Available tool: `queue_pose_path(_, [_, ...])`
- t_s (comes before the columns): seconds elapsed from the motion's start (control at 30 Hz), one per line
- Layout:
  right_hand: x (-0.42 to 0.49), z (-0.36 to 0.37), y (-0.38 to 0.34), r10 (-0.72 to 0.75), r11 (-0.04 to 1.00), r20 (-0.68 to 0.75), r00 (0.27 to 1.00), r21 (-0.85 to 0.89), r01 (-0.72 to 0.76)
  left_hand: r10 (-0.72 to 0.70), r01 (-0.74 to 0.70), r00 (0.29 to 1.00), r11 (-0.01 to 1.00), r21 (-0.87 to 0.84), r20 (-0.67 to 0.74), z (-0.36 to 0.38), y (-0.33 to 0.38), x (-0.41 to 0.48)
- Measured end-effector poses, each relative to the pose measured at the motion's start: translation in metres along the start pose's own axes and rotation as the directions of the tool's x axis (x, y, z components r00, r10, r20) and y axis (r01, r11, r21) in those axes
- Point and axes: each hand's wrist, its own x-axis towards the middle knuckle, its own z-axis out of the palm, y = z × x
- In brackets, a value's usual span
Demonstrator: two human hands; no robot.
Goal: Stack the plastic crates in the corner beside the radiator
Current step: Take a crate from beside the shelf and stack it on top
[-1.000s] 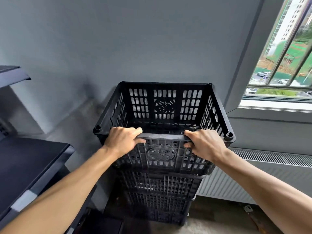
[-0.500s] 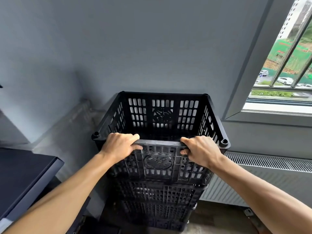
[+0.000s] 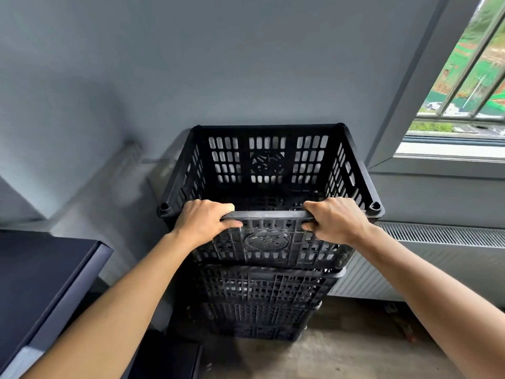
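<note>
Gripping the near rim of the top crate (image 3: 267,160), both hands. The left hand (image 3: 202,222) is by the left corner and the right hand (image 3: 336,221) by the right, well apart. Fingers are curled over the edge, with thumbs on the outer face.

The top crate sits on a stack of lower crates (image 3: 262,288), black and slotted. It looks seated, though the join is too dark to be sure.

The stack stands on the floor (image 3: 341,351) against the grey wall (image 3: 246,64), with the radiator (image 3: 442,242) just beside it on the right. The window (image 3: 464,77) is above the radiator. A dark tabletop (image 3: 41,269) sits lower left.
</note>
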Motion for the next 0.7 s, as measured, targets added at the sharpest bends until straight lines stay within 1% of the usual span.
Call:
queue_pose_path(0.1, [-0.006,0.001,-0.009,-0.03,1.0,0.016,0.999,-0.009,0.03,-0.02,0.022,0.999,0.998,-0.054,0.035,0.002,-0.001,-0.013])
queue_pose_path(0.2, [-0.009,-0.003,-0.01,-0.007,1.0,0.019,1.0,0.023,0.006,0.011,-0.008,1.0,0.995,-0.102,0.027,-0.008,-0.002,-0.009])
queue_pose_path(0.27, [-0.008,-0.007,-0.007,0.024,0.997,0.026,0.999,0.066,-0.026,0.051,-0.047,0.998,0.993,-0.105,0.041,-0.019,-0.003,0.0])
queue_pose_path(0.33, [-0.008,-0.01,-0.009,0.046,0.995,0.031,0.998,0.092,-0.048,0.063,-0.057,0.996,0.993,-0.101,0.061,-0.025,-0.006,0.006])
queue_pose_path(0.47, [-0.009,-0.009,-0.016,0.058,0.996,0.036,0.998,0.065,-0.06,0.056,-0.052,0.997,0.996,-0.078,0.052,-0.022,-0.01,0.001])
queue_pose_path(0.7, [-0.014,-0.013,-0.015,0.044,0.996,0.077,0.996,0.069,-0.049,0.062,-0.06,0.998,0.994,-0.087,0.021,-0.021,-0.004,-0.008])
